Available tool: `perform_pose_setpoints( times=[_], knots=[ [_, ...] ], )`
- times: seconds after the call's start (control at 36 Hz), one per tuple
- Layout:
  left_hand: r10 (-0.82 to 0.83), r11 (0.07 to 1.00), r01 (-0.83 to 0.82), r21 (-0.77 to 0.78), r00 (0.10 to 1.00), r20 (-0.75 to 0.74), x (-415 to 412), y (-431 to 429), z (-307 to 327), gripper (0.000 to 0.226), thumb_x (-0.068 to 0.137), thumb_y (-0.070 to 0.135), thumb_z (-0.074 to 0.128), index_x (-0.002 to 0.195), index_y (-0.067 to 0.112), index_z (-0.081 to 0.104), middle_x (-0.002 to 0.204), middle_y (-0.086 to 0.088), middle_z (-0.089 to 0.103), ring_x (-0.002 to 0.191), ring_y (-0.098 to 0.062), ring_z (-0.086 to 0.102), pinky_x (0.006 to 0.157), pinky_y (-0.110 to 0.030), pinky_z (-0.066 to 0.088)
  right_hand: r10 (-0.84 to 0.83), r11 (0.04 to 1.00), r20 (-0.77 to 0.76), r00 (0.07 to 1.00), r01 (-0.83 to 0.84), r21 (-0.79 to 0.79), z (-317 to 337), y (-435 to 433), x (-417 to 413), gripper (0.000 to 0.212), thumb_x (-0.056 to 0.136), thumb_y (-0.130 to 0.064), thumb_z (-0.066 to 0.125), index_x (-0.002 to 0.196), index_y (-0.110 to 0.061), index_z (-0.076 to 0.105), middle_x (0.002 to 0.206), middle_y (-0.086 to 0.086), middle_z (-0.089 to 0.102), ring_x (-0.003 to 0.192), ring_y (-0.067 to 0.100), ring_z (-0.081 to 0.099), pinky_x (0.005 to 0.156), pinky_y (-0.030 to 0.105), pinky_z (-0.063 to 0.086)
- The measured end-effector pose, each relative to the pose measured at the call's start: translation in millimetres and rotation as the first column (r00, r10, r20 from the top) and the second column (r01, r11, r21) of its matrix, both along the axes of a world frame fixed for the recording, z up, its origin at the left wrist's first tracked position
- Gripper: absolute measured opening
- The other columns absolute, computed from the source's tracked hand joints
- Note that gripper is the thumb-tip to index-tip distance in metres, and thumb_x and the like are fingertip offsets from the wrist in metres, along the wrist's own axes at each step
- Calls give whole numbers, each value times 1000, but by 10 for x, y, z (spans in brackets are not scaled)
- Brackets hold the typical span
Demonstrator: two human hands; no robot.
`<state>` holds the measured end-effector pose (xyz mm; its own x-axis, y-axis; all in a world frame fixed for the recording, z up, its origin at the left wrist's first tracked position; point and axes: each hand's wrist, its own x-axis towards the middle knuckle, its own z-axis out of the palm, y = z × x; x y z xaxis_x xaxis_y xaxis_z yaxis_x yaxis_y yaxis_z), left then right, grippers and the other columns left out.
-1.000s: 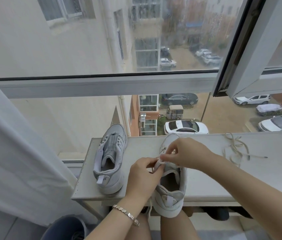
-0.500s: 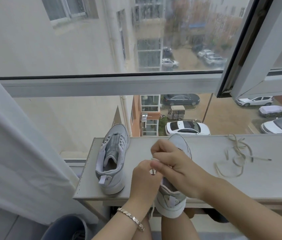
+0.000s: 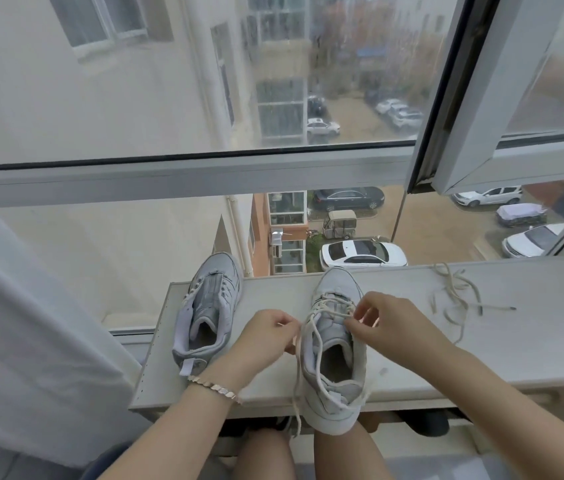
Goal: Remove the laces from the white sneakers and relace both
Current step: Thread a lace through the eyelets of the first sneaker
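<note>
Half a second ago both hands were bunched together over the tongue; now they have parted. Two pale grey-white leather sneakers stand on the whitish wooden ledge point(image 3: 481, 358): the unlaced sneaker point(image 3: 209, 306) at the left and the half-laced sneaker point(image 3: 332, 386), its heel overhanging the near edge. There are two cream laces: the threaded lace point(image 3: 331, 304) and the loose lace point(image 3: 453, 299) (well apart, to the right). The left hand point(image 3: 266, 336) seemingly pinches a strand beside the shoe; the right hand point(image 3: 391, 323) pinches the lace at the eyelets.

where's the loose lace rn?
Head view: the loose lace lies on the ledge at far right, apart from the right hand and the sneaker being laced, which sit to its left.
</note>
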<state>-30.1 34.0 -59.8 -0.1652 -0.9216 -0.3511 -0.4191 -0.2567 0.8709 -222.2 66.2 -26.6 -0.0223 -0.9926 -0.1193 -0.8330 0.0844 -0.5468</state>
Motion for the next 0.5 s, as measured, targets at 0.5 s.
perform_pose_setpoints(
  times=[0.5],
  knots=[
    [-247, 942, 211, 262, 963, 113, 112, 59, 232, 39, 92, 54, 41, 81, 19, 51, 82, 4, 55, 73, -5, 55, 70, -21, 42, -6, 989, 232, 973, 41, -144, -171, -42, 151, 17, 79, -24, 70, 73, -27, 55, 68, -6, 59, 60, 5, 54, 55, 15, 43]
  ],
)
